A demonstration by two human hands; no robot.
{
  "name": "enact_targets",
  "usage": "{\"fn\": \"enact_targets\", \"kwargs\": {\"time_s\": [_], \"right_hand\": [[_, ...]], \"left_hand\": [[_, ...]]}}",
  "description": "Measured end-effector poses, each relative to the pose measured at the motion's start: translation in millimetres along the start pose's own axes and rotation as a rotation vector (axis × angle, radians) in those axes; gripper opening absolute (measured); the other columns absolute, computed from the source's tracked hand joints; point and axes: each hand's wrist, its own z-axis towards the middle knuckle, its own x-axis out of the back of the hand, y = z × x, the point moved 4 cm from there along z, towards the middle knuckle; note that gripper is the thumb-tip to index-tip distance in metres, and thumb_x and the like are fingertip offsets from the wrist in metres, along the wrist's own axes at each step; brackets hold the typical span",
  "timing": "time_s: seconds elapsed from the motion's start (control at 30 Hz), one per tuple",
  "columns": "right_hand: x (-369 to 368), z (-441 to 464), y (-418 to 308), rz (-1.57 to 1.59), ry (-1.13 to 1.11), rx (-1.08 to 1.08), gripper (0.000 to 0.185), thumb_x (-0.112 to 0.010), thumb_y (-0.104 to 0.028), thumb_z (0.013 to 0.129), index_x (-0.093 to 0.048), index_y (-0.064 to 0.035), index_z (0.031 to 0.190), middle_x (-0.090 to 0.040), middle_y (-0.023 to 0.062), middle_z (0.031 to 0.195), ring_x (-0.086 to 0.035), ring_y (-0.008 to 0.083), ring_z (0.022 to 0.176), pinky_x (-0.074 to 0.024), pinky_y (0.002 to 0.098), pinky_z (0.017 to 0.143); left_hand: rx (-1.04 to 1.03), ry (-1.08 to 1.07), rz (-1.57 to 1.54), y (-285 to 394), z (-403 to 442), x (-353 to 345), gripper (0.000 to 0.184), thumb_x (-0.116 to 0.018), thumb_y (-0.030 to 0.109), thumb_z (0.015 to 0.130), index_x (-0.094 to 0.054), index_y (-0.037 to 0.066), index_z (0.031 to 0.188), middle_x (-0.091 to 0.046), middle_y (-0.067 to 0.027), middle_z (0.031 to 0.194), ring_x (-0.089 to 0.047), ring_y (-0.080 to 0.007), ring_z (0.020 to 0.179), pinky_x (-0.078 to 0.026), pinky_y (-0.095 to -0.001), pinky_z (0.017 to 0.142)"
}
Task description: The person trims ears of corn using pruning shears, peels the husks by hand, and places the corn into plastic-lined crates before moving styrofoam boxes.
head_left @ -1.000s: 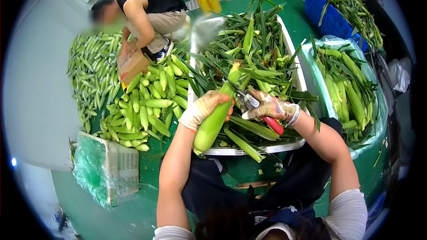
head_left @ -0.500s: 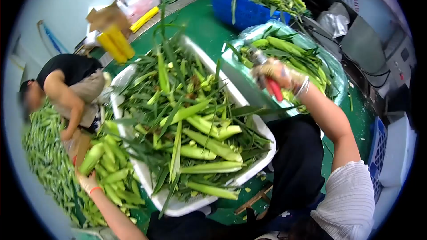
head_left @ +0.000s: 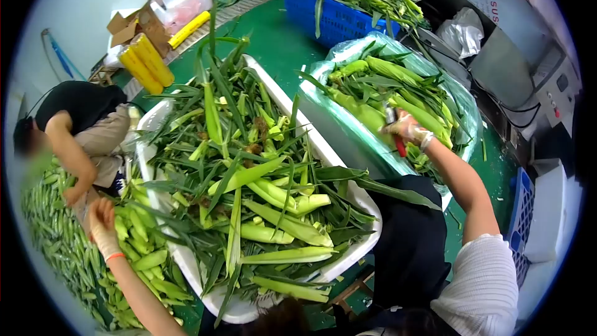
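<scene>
While your left hand [head_left: 102, 219] hung raised over the heap of trimmed corn ears [head_left: 149, 260] on the floor, its fingers were loosely spread and nothing showed in its grasp. Your right hand [head_left: 407, 129] was closed round the red-handled clippers [head_left: 400, 144], above the untrimmed ears [head_left: 367, 115] in the plastic-lined container [head_left: 333, 126]; whether the blades touched one, you could not have told from this view. A half second before, a plump green ear had been in your left hand, over that same heap — now it was gone from your fingers, which suggested it had been let go there and that your left hand was free. Your right hand had also come lower over the container. The ears in the heap were smooth, pale to bright green and tapered, lying at all angles; the released one could not be picked out among them. Those in the container looked plump, with long dark leaves around and over them. Between the two stood a big white tub [head_left: 318, 143], full of ribbon-like leaves and cut husks [head_left: 288, 255]. Beyond the heap, a co-worker in a black top [head_left: 81, 109] crouched beside a spread of slimmer green pieces [head_left: 53, 230] — close to your left hand.
</scene>
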Motion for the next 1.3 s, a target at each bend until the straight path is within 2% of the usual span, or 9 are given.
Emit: {"fn": "enact_targets", "kwargs": {"time_s": [0.1,0.3,0.4,0.43,0.53,0.63,0.7,0.97,1.3], "right_hand": [[33.3,-17.3,-11.6,0.267,-0.097,0.160,0.038,-0.074,-0.032,0.073,-0.061,-0.0011,0.092,-0.061,0.0111,0.086,-0.056,0.0209,0.076,-0.0453,0.0325,0.071],[-0.9,-119.9,-147.5,1.421,-0.954,-0.034,0.040,-0.056,-0.016,0.083,-0.051,0.0043,0.117,-0.064,0.0174,0.105,-0.064,0.0297,0.089,-0.0519,0.0407,0.084],[-46.2,-180.7,-207.0,1.338,-1.604,-0.183,0.042,-0.056,-0.018,0.084,-0.051,0.0046,0.119,-0.065,0.0189,0.102,-0.066,0.0303,0.086,-0.0538,0.0444,0.078],[-61.1,-194.6,-221.1,1.356,-1.255,-0.166,0.038,-0.056,-0.022,0.086,-0.053,0.0031,0.114,-0.065,0.0188,0.099,-0.066,0.0288,0.082,-0.0554,0.0440,0.071],[-104.1,-221.0,-252.8,1.200,-1.512,-0.090,0.035,-0.058,-0.029,0.087,-0.055,0.0007,0.107,-0.065,0.0135,0.087,-0.065,0.0234,0.074,-0.0545,0.0379,0.070],[-135.6,-226.1,-258.5,1.084,-1.115,-0.023,0.035,-0.061,-0.026,0.086,-0.051,-0.0007,0.108,-0.063,0.0157,0.089,-0.064,0.0251,0.076,-0.0539,0.0399,0.068],[-149.5,-220.0,-242.8,0.321,-0.660,0.597,0.050,-0.069,-0.029,0.077,-0.045,0.0008,0.109,-0.060,0.0161,0.094,-0.062,0.0291,0.087,-0.0496,0.0369,0.082],[-162.1,-264.7,-303.8,-0.095,-0.160,0.916,0.096,-0.074,-0.046,0.063,-0.026,0.0076,0.128,-0.038,0.0272,0.117,-0.040,0.0404,0.112,-0.0335,0.0477,0.098],[-148.4,-244.4,-289.3,0.033,-0.145,0.901,0.039,-0.060,-0.023,0.075,-0.049,0.0056,0.099,-0.059,0.0224,0.072,-0.059,0.0367,0.063,-0.0466,0.0414,0.056]], "left_hand": [[0.249,-0.381,0.139,14.7,-87.4,-118.6,0.022,-0.054,0.027,0.091,-0.054,0.006,0.096,-0.043,0.0028,0.074,-0.040,-0.0079,0.061,-0.032,-0.0201,0.052],[0.245,-0.873,0.240,6.3,-274.8,-293.6,0.055,-0.050,0.041,0.092,-0.048,-0.004,0.123,-0.063,-0.0142,0.107,-0.062,-0.0201,0.095,-0.049,-0.0324,0.085],[0.295,-0.592,-0.295,-14.8,-289.5,-301.1,0.049,-0.054,0.042,0.090,-0.054,-0.001,0.114,-0.063,-0.0102,0.099,-0.060,-0.0204,0.092,-0.048,-0.0349,0.084],[0.286,-0.367,-0.442,-21.7,-284.6,-286.9,0.045,-0.056,0.041,0.089,-0.057,0.001,0.109,-0.064,-0.0098,0.096,-0.060,-0.0208,0.090,-0.048,-0.0352,0.082],[0.175,-0.058,-0.540,-19.2,-269.5,-225.5,0.034,-0.062,0.037,0.083,-0.060,0.004,0.092,-0.063,-0.0103,0.085,-0.059,-0.0240,0.082,-0.048,-0.0361,0.080],[0.196,0.307,-0.684,-22.5,-223.5,-138.4,0.033,-0.056,0.044,0.082,-0.057,0.013,0.094,-0.062,-0.0068,0.091,-0.057,-0.0256,0.086,-0.046,-0.0426,0.080],[0.096,0.627,-0.507,-12.6,-212.8,-96.7,0.034,-0.051,0.048,0.084,-0.053,0.018,0.100,-0.060,-0.0040,0.100,-0.054,-0.0256,0.092,-0.044,-0.0472,0.080],[0.384,0.482,-0.470,-42.2,-194.1,-83.3,0.034,-0.045,0.051,0.084,-0.051,0.022,0.101,-0.059,-0.0041,0.098,-0.055,-0.0267,0.088,-0.045,-0.0464,0.074],[0.385,0.626,-0.376,-69.9,-205.8,-102.8,0.026,-0.054,0.041,0.084,-0.053,0.020,0.099,-0.059,-0.0044,0.093,-0.057,-0.0243,0.081,-0.051,-0.0416,0.064]]}}
